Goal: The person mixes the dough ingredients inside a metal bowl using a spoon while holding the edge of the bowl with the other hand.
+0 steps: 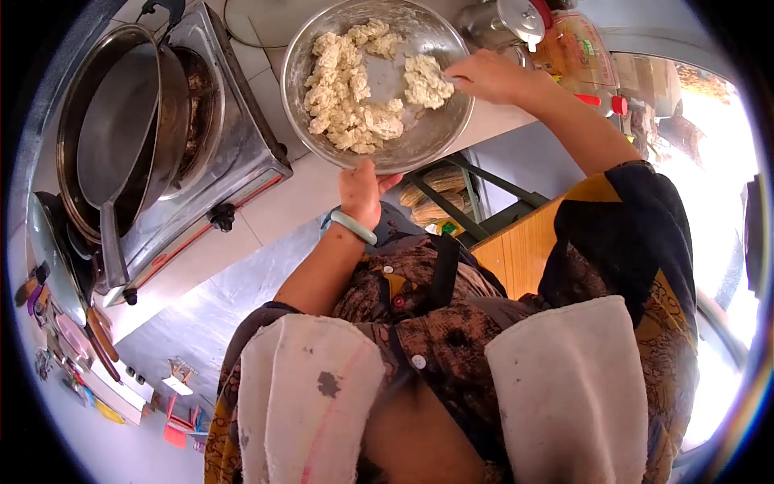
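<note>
A wide metal bowl (435,133) holds shaggy, pale clumps of dough (343,89), most of them along its left side. A separate dough clump (425,81) lies towards the bowl's right side. My left hand (363,194), with a pale bangle at the wrist, grips the near rim, thumb at the edge and fingers partly hidden below. Over the right rim, my right hand (493,77) is closed, its fingertips beside the separate clump. What those fingers hold is hidden.
On the left, a gas stove (234,137) carries a large pan (173,113) with a smaller long-handled pan (121,137) in it. A glass jar (488,24) and a red-capped bottle (601,102) stand at the right. A wooden panel (520,246) is below the counter.
</note>
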`<act>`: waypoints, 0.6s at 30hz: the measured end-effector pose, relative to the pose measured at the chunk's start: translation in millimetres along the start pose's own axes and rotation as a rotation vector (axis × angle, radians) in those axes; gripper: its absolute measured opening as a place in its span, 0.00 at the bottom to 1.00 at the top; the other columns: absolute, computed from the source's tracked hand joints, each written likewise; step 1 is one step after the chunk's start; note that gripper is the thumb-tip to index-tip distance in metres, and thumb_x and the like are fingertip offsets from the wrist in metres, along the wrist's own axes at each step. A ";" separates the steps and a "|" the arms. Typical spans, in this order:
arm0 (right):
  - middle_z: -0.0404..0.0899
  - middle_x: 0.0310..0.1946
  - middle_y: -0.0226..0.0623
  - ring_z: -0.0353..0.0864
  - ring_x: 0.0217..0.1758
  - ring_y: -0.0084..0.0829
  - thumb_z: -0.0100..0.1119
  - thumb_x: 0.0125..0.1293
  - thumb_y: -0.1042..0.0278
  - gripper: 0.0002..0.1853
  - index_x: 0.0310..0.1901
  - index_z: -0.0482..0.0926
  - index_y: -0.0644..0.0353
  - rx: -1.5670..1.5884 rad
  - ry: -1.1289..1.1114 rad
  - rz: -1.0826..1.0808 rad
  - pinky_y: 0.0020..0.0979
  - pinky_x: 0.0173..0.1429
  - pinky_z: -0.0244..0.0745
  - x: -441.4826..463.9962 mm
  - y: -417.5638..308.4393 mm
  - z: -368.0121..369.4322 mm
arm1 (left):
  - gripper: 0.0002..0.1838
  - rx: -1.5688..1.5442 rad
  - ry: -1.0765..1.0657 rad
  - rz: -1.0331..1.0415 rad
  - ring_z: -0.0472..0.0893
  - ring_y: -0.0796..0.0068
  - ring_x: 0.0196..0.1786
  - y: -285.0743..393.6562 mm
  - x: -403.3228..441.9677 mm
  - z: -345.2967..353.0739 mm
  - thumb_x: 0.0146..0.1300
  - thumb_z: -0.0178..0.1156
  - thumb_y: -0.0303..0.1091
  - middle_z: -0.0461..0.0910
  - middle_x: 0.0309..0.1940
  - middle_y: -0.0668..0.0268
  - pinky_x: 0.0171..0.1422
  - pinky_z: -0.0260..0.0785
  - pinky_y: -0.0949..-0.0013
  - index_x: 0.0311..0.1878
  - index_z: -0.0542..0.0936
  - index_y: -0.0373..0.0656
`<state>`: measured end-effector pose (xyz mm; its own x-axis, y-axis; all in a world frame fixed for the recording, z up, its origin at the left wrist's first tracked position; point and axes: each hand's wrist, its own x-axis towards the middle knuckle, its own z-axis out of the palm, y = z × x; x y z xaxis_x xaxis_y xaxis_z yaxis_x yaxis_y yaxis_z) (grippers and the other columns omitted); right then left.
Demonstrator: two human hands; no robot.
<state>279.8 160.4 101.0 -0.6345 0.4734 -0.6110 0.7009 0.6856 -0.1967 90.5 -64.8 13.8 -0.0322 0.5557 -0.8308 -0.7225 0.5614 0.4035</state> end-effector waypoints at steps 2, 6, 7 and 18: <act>0.81 0.45 0.48 0.79 0.50 0.46 0.54 0.66 0.61 0.16 0.52 0.79 0.58 0.071 -0.152 -0.031 0.44 0.58 0.71 -3.5 -6.0 11.0 | 0.14 -0.006 0.006 0.011 0.83 0.55 0.41 -1.6 0.4 -1.2 0.70 0.43 0.31 0.79 0.44 0.46 0.44 0.82 0.59 0.47 0.70 0.26; 0.81 0.31 0.41 0.81 0.34 0.37 0.58 0.65 0.62 0.19 0.56 0.76 0.59 0.551 0.089 -0.038 0.35 0.38 0.74 -12.4 -27.4 76.0 | 0.15 0.008 0.022 0.016 0.84 0.56 0.40 -0.1 -0.6 1.5 0.70 0.44 0.31 0.80 0.44 0.46 0.43 0.82 0.60 0.47 0.71 0.25; 0.80 0.29 0.39 0.79 0.30 0.32 0.58 0.65 0.62 0.19 0.56 0.76 0.59 0.771 0.065 0.112 0.31 0.33 0.72 -13.9 -35.8 83.0 | 0.15 0.017 0.020 0.012 0.84 0.56 0.40 0.6 -1.4 1.8 0.71 0.44 0.31 0.80 0.43 0.46 0.43 0.82 0.60 0.47 0.71 0.25; 0.74 0.27 0.35 0.64 0.16 0.16 0.61 0.66 0.64 0.13 0.48 0.76 0.59 2.006 0.267 0.576 0.18 0.17 0.55 15.4 -90.5 81.6 | 0.15 0.027 -0.025 0.022 0.83 0.59 0.39 0.7 -3.9 3.3 0.70 0.44 0.30 0.80 0.44 0.49 0.42 0.81 0.61 0.49 0.70 0.25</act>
<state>233.2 60.6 46.8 -0.1619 0.5376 -0.8275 -0.0209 -0.8403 -0.5418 92.4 -64.6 18.6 -0.0301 0.5828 -0.8120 -0.7029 0.5653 0.4318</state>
